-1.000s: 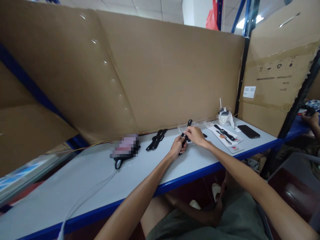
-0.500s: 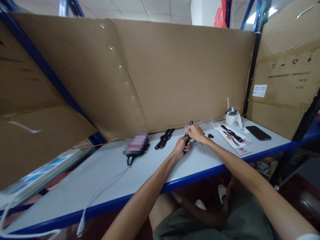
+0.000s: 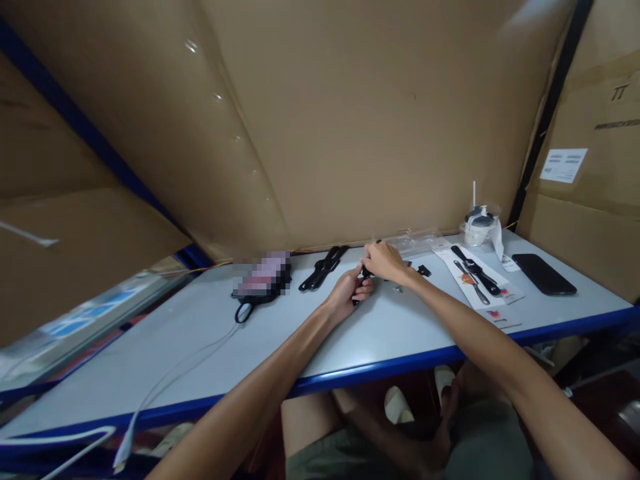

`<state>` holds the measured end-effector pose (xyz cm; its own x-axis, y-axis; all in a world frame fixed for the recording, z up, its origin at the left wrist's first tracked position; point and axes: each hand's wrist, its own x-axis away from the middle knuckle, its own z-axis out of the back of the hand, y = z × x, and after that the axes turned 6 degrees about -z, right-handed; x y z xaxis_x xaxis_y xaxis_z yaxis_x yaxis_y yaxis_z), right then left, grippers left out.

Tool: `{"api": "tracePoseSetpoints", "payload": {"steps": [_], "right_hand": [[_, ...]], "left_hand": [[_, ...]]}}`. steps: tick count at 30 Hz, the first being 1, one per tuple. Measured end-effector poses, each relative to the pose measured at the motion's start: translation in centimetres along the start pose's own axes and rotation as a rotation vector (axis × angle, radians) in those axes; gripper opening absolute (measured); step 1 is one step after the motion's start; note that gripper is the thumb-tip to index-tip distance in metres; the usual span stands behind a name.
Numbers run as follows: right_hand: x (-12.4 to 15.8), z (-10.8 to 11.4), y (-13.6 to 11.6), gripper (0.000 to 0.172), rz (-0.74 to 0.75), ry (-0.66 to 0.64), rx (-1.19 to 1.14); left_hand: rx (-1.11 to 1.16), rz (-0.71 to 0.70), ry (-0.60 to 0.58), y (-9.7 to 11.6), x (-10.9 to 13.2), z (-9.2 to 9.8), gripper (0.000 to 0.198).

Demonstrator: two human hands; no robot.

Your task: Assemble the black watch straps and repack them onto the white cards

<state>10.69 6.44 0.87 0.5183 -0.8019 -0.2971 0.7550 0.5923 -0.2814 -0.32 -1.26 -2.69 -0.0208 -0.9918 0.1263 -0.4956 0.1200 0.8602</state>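
On a smooth, pale tabletop (image 3: pixel 380 337) with a blue edge: one slender black piece (image 3: pixel 356 301), glossy, held near the middle. Left hand (image 3: pixel 347 293): fingers wrapped around its lower part. Right hand (image 3: pixel 384 261): together with the left, closed over the upper part, fingertips partly hidden.

Left of the hands: long black parts (image 3: pixel 324 269), shiny, rounded at the ends, lying side by side; beyond them, a blurred-out device (image 3: pixel 263 275) with a black loop.

Right: small black bit (image 3: pixel 424 271); flat printed card (image 3: pixel 457 273), glossy, bearing a black strap-like item (image 3: pixel 475 270); dark phone (image 3: pixel 544 274), rounded corners.

Containers: clear, crinkled plastic packaging (image 3: pixel 415 241), contents indistinct; white cup (image 3: pixel 477 233), dark-topped, white straw upright, clear plastic around it, contents hidden.

Behind: creased brown cardboard (image 3: pixel 360 133), matt.
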Motion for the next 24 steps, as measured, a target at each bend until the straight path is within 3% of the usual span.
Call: {"api": "tracePoseSetpoints", "payload": {"steps": [3, 9, 24], "right_hand": [[0.3, 0.5, 0.0, 0.024, -0.016, -0.01, 0.018], [1.1, 1.0, 0.7, 0.027, 0.022, -0.038, 0.041], [3.3, 0.8, 0.9, 0.024, 0.007, -0.076, -0.013]], "left_hand": [[-0.029, 0.009, 0.016, 0.0, -0.1, -0.2, 0.028], [-0.066, 0.172, -0.046, 0.4, -0.1, 0.5, 0.032], [-0.205, 0.145, -0.079, 0.0, 2.1, 0.4, 0.032]]}}
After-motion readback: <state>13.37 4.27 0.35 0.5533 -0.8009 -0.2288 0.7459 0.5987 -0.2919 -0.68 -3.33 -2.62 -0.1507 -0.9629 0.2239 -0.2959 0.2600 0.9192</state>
